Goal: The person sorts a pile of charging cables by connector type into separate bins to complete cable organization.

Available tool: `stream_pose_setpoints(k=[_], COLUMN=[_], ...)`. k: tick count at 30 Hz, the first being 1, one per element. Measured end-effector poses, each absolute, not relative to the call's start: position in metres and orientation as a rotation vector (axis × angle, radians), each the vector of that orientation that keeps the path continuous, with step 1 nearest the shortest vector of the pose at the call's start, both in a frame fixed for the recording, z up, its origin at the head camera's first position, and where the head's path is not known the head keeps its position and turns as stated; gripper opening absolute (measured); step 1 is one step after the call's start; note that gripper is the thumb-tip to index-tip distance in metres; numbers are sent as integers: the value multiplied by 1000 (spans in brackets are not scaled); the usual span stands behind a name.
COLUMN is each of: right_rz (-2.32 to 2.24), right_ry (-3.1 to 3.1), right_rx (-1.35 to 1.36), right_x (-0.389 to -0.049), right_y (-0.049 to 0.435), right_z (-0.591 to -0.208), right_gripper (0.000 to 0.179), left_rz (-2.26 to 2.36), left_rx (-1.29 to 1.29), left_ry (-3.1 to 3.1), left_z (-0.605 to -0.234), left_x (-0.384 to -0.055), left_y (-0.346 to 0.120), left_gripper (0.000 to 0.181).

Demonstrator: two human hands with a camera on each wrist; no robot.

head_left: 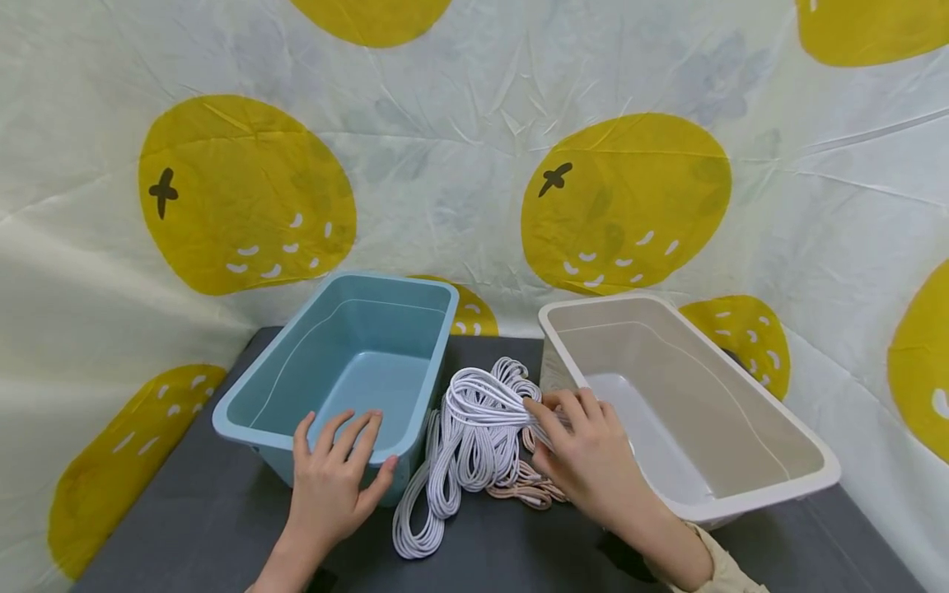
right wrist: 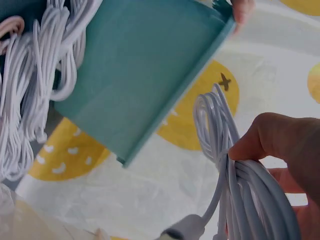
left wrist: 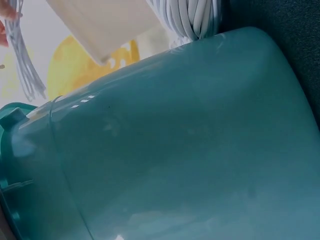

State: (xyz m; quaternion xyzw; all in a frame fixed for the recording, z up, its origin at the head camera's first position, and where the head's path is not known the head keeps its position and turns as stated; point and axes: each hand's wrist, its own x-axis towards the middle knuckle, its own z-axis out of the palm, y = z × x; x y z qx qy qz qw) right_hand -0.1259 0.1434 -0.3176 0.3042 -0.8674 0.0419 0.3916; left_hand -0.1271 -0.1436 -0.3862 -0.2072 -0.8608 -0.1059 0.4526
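Note:
My right hand (head_left: 589, 449) pinches a coiled bundle of white cable (head_left: 482, 395) and holds it above a pile of cables. In the right wrist view, thumb and fingers close round the held bundle (right wrist: 255, 195), and a thicker plug-like end (right wrist: 187, 227) hangs below. Several white cable bundles (head_left: 474, 465) lie heaped between two bins, with pinkish cables (head_left: 530, 490) at the near right of the heap. At the near rim of the blue bin (head_left: 415, 346), my left hand (head_left: 337, 469) rests with fingers spread over the edge.
A beige bin (head_left: 741, 412) stands at the right, tilted outward from the blue one. Both bins show bare floors inside. Under everything is a dark table (head_left: 178, 527), and a white cloth (head_left: 445, 165) with yellow fruit shapes hangs behind it.

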Motion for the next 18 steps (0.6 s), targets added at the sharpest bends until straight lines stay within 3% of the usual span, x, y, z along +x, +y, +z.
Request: stream_pose_setpoints(k=[10,18], right_rz=[106,101], right_ry=[-2213,-2211], right_rx=[688,629], right_x=[-109,-104], right_y=[171,204], right_z=[-294,-274], right_gripper=[37,49], left_rz=[-262,-266], left_rx=[-516,-525], left_ry=[-2119,-2100], left_z=[-386,-384], left_x=[-128,-128], left_y=[-144,-144], left_gripper=[59,57])
